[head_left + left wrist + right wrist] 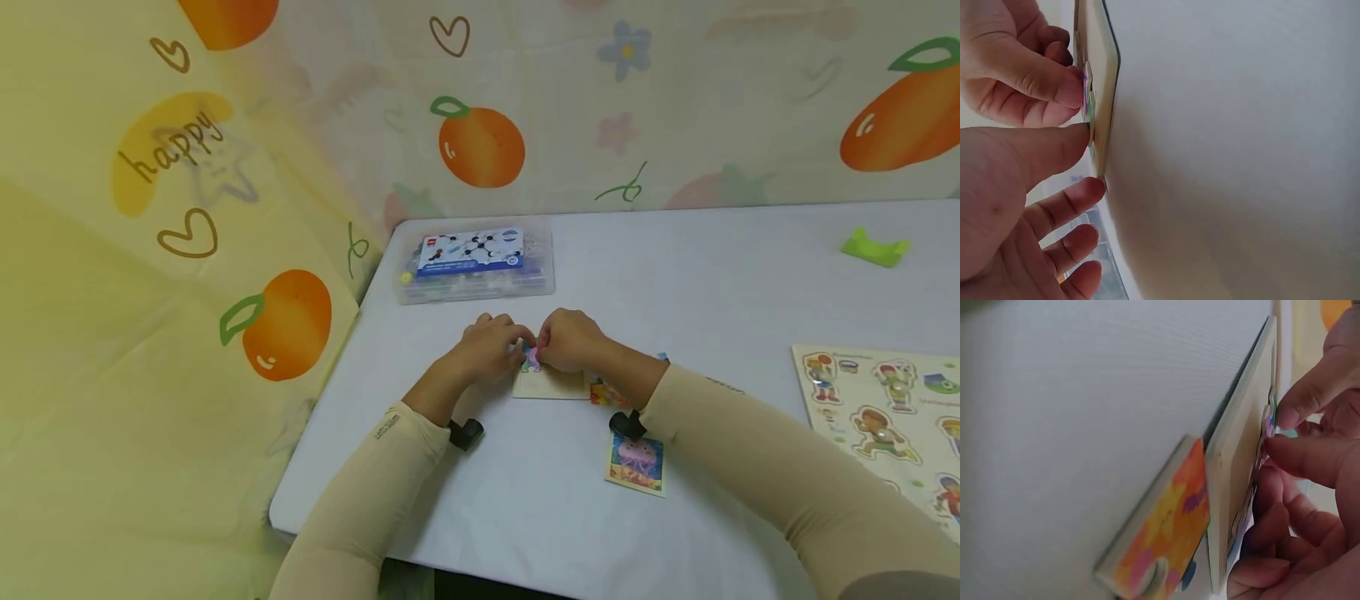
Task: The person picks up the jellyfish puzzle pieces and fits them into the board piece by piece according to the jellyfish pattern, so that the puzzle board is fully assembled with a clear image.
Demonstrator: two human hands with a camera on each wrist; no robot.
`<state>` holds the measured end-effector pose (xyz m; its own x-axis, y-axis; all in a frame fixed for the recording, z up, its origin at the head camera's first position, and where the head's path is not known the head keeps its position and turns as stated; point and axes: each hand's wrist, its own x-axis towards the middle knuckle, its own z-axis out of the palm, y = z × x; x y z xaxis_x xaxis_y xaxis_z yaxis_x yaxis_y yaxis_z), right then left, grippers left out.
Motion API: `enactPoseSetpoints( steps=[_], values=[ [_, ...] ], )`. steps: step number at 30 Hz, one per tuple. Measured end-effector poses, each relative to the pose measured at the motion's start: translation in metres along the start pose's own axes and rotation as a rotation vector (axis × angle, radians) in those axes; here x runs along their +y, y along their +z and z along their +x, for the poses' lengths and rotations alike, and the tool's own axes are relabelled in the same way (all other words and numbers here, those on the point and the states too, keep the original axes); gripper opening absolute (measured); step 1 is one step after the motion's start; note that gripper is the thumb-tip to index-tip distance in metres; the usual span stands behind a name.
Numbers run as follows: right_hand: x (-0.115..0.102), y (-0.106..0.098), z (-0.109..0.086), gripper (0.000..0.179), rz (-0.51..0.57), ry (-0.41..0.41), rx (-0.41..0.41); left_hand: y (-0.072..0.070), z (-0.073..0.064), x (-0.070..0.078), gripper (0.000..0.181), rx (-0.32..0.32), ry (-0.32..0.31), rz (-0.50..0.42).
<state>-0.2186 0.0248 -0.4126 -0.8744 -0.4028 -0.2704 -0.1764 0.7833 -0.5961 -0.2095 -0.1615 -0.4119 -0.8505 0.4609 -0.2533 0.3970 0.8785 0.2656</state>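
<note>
A shallow wooden puzzle tray [551, 387] lies on the table with colourful puzzle pieces in its far part. My right hand [573, 340] pinches a pink and purple puzzle piece [1087, 87] between thumb and finger at the tray's surface. Beside it, my left hand [491, 346] presses its thumb on the edge of a piece, while its forefinger touches the tray's corner and its other fingers spread loosely. An orange puzzle piece [1172, 512] lies against the tray's right side, partly under my right forearm in the head view. Nearer the front sits a pink jellyfish piece [636, 468].
Behind my hands stands a clear plastic case [480, 287] with a blue and white label. A board of cartoon sports figures [847, 392] lies at the right. Farther back is a light green curved object [876, 248]. The table's front edge runs below my arms.
</note>
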Motion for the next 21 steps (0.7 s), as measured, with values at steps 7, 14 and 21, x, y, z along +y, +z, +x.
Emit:
enactPoseSetpoints(
  steps=[7, 14, 21],
  values=[
    [0.001, -0.002, 0.000, 0.017, -0.001, 0.050, 0.001, -0.002, 0.004, 0.002, 0.025, 0.008, -0.008, 0.001],
    [0.005, -0.003, 0.000, 0.015, -0.007, 0.034, -0.008, -0.004, 0.005, 0.005, 0.023, 0.010, -0.035, -0.018],
    [0.025, -0.030, -0.025, 0.015, -0.145, 0.010, -0.011, -0.001, 0.002, 0.006, 0.025, 0.014, -0.042, 0.032]
  ],
)
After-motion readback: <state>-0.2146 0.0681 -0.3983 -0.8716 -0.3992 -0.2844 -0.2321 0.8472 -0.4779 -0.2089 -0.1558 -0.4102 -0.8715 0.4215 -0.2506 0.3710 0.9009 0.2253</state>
